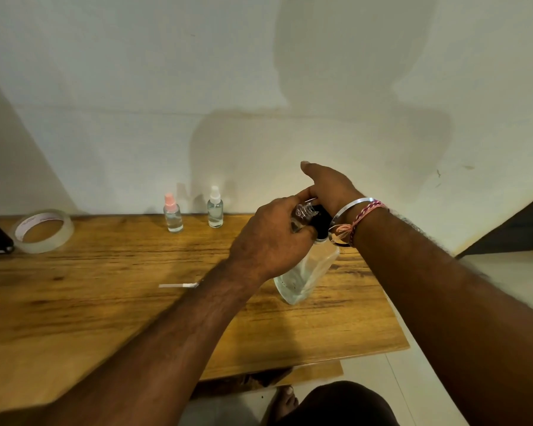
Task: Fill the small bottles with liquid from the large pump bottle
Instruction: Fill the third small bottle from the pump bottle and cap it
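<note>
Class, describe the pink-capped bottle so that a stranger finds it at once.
Look at the wooden table, along its far edge by the white wall. Two small clear spray bottles stand there; the pink-capped small clear spray bottle is the left one, its neighbour white-capped.

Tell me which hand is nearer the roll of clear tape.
Left. The left hand holds a small bottle at mid-table, right of the tape roll; the right hand lies beyond it, farther right.

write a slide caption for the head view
Left hand holds a small clear bottle at the black pump the right hand presses.
</note>
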`<action>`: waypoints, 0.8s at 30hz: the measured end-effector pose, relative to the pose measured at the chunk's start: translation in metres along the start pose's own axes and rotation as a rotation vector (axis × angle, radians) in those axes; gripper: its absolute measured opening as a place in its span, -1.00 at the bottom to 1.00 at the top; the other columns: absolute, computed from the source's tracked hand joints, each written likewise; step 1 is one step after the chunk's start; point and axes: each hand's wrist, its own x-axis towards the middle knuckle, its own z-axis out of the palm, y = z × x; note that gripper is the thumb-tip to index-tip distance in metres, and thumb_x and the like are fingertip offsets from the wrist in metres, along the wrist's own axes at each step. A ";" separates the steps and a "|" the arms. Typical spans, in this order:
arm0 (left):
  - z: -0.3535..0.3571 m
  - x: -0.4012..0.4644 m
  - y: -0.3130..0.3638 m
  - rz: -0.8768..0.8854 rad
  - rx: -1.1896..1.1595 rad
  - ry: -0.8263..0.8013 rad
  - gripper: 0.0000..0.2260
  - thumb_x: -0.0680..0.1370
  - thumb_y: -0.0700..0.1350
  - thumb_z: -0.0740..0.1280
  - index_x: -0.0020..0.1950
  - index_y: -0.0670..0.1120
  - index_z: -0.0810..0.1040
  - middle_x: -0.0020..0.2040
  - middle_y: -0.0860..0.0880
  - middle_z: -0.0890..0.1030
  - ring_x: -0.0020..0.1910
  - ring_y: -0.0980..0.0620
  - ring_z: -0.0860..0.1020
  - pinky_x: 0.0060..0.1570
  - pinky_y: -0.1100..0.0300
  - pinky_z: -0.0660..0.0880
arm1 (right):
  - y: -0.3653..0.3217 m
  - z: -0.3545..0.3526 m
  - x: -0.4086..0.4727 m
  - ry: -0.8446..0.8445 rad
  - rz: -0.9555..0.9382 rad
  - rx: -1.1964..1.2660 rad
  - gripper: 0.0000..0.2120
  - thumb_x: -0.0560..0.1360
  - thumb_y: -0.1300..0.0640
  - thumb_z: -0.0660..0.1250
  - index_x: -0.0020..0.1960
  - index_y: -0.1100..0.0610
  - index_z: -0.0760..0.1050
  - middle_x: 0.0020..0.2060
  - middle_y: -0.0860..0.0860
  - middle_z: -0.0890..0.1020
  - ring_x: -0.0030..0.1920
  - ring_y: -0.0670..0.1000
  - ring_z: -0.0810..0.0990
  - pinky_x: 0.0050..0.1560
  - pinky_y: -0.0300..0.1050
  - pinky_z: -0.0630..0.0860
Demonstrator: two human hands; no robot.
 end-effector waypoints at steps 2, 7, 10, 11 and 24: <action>0.000 0.001 0.001 0.011 -0.027 -0.010 -0.58 0.56 0.01 0.44 0.42 0.14 0.56 0.14 0.16 0.69 0.02 0.14 0.66 0.02 0.07 0.63 | -0.006 -0.004 0.000 -0.094 0.031 0.034 -0.40 0.57 -0.31 0.22 0.12 0.24 0.62 -0.08 0.19 0.72 -0.28 0.15 0.67 -0.21 -0.05 0.61; 0.000 0.000 -0.001 0.043 -0.063 -0.011 -0.56 0.56 0.01 0.43 0.44 0.16 0.54 0.29 0.26 0.63 0.07 0.17 0.67 0.11 -0.01 0.65 | -0.009 -0.008 0.005 -0.179 0.010 0.042 -0.31 0.56 -0.35 0.20 0.31 0.23 0.56 -0.06 0.20 0.74 -0.24 0.17 0.70 -0.15 0.01 0.66; 0.000 0.001 -0.003 0.051 -0.068 -0.013 -0.54 0.57 -0.02 0.43 0.48 0.17 0.51 0.23 0.23 0.66 0.00 0.17 0.68 0.02 0.04 0.65 | -0.007 -0.006 0.005 -0.147 -0.003 0.017 -0.34 0.56 -0.34 0.22 0.15 0.27 0.63 -0.01 0.20 0.74 -0.14 0.21 0.70 0.02 0.09 0.66; 0.001 0.002 -0.003 0.046 -0.067 -0.015 -0.52 0.57 -0.02 0.43 0.49 0.19 0.49 0.18 0.22 0.69 -0.01 0.17 0.68 0.01 0.06 0.65 | -0.006 -0.006 0.005 -0.136 -0.006 0.012 -0.36 0.56 -0.33 0.23 0.13 0.26 0.63 -0.01 0.20 0.74 -0.12 0.22 0.71 0.04 0.10 0.66; 0.001 0.000 -0.002 0.012 -0.001 0.003 -0.88 0.59 -0.07 0.41 0.06 0.14 0.54 -0.12 0.16 0.61 -0.18 0.14 0.58 -0.26 0.21 0.40 | 0.005 -0.001 0.010 0.004 -0.088 -0.054 -0.36 0.54 -0.36 0.23 -0.14 0.23 0.64 -0.22 0.13 0.69 -0.24 0.14 0.66 0.08 0.10 0.64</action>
